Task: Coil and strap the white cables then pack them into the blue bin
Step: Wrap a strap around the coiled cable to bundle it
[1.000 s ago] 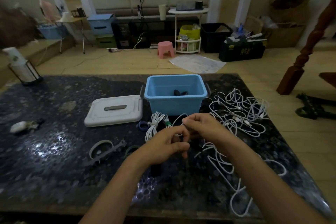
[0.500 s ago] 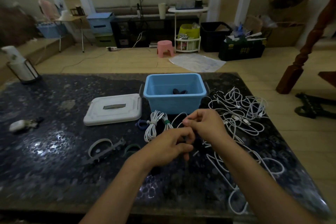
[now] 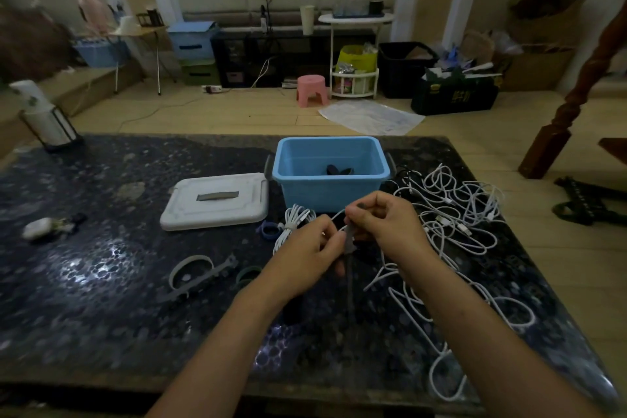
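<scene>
While my two hands meet just near of the open blue plastic bin point(image 3: 330, 176), both sets of fingers are curled in a grip: my left hand point(image 3: 307, 256) pinches a white cable point(image 3: 339, 214) together with a thin dark strap point(image 3: 348, 268) that hangs down from it toward the near edge, and my right hand point(image 3: 386, 224) pinches the same cable a little farther up. The bin stands toward the far edge of the dark speckled stone bench point(image 3: 101, 299), with something small and dark lying in its bottom. Just left of my left hand, a coiled white cable bundle point(image 3: 291, 224) lies on the bench, already strapped round its middle. To the right, a loose tangle of white cables point(image 3: 458, 214) spreads from beside the bin to the bench's right edge, and more loops trail toward the near right corner. Left of the bin lies its flat white lid point(image 3: 215, 202), with a grey looped strap point(image 3: 198, 273) nearer to me. The widest bare stretch of bench is on the near left; my forearms cross the near middle.
</scene>
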Action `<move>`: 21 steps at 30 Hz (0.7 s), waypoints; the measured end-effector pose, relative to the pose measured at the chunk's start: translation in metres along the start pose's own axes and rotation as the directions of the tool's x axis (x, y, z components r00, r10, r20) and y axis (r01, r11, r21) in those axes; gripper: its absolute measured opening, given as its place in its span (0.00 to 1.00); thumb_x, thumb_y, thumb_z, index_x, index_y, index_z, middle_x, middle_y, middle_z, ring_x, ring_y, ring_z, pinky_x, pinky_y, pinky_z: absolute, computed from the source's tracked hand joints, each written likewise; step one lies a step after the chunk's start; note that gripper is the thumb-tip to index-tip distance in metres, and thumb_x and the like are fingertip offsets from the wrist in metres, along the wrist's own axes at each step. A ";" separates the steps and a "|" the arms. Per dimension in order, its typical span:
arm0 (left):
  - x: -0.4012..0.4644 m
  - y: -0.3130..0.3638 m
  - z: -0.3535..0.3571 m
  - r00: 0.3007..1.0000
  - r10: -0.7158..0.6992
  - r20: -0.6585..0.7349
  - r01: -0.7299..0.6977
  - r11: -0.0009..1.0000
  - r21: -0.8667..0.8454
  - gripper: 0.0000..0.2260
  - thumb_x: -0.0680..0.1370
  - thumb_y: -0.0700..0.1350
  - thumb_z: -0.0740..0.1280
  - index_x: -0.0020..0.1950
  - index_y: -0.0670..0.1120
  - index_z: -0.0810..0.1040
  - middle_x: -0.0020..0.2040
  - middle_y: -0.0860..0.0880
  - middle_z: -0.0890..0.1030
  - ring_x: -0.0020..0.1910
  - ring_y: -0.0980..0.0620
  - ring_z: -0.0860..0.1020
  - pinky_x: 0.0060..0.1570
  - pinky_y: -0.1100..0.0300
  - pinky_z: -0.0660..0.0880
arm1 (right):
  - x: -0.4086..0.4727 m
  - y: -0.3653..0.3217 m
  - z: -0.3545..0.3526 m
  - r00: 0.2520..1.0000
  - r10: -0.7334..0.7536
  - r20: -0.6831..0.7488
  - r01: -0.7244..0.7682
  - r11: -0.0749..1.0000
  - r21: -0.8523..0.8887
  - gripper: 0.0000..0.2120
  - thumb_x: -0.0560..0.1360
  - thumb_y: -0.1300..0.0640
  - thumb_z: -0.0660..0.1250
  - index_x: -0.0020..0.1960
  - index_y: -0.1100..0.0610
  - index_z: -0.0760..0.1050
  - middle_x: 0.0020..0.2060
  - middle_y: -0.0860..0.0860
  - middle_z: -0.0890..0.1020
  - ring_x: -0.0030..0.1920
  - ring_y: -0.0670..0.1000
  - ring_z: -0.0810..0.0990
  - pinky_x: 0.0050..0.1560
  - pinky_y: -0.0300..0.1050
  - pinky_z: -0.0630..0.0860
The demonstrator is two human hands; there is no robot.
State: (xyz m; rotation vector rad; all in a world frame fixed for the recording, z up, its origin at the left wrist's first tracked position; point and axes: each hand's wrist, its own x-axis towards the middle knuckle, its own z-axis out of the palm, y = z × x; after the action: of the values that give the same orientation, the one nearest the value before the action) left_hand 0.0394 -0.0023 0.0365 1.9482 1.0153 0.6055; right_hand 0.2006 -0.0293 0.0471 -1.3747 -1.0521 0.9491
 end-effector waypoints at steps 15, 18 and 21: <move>0.005 -0.012 -0.007 0.997 0.010 0.080 0.009 0.973 -0.231 0.06 0.75 0.49 0.72 0.43 0.51 0.76 0.37 0.44 0.85 0.33 0.42 0.74 0.32 0.51 0.66 | 0.002 0.000 0.000 0.995 -0.099 0.027 0.101 0.989 -0.109 0.05 0.73 0.62 0.75 0.42 0.56 0.80 0.36 0.51 0.86 0.39 0.47 0.84 0.42 0.40 0.79; 0.003 -0.011 -0.008 0.991 0.004 0.131 0.031 0.963 -0.269 0.06 0.74 0.48 0.73 0.40 0.52 0.77 0.39 0.43 0.86 0.35 0.44 0.71 0.34 0.55 0.65 | 0.002 0.000 0.000 0.990 -0.138 0.022 0.140 0.976 -0.165 0.06 0.71 0.61 0.76 0.40 0.53 0.81 0.37 0.52 0.86 0.42 0.51 0.85 0.48 0.47 0.82; 0.000 -0.007 -0.009 0.989 0.033 0.146 0.013 0.953 -0.303 0.08 0.73 0.50 0.74 0.42 0.49 0.78 0.41 0.43 0.86 0.39 0.33 0.79 0.43 0.41 0.75 | 0.004 -0.004 0.000 0.986 -0.167 0.021 0.168 0.969 -0.179 0.06 0.71 0.62 0.77 0.40 0.53 0.81 0.37 0.50 0.86 0.40 0.49 0.85 0.48 0.46 0.82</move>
State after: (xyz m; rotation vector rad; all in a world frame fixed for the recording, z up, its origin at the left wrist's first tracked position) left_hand 0.0298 0.0043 0.0356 1.6993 0.7693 0.5747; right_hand 0.2011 -0.0254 0.0508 -1.4045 -1.2625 0.7480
